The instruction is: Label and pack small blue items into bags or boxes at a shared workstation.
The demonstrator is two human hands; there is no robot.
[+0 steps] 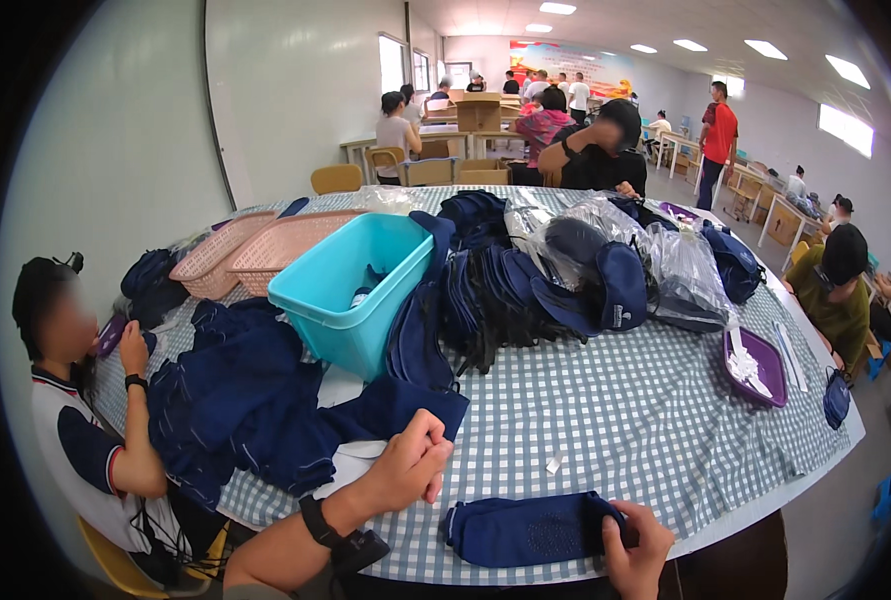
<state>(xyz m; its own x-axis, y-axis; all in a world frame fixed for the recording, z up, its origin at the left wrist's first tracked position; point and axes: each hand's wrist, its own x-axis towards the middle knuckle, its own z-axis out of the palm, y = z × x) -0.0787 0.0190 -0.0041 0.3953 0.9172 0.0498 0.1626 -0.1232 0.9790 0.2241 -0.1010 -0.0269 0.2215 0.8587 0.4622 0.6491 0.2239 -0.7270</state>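
Observation:
My left hand, with a black band on the wrist, is raised above the table with its fingers curled closed. What they hold, if anything, is hidden. Just behind it lies the end of a navy cloth, part of a heap of navy garments on the left. At the near table edge, my right hand grips the right end of a folded navy cloth piece, thumb on top. That piece lies flat and has a patch of small dots. A small white scrap rests beyond it.
A turquoise basket stands left of stacked navy caps, with pink baskets behind. Clear plastic bags lie farther right, near a purple tray holding white strips. A person sits at the left; others sit across and right.

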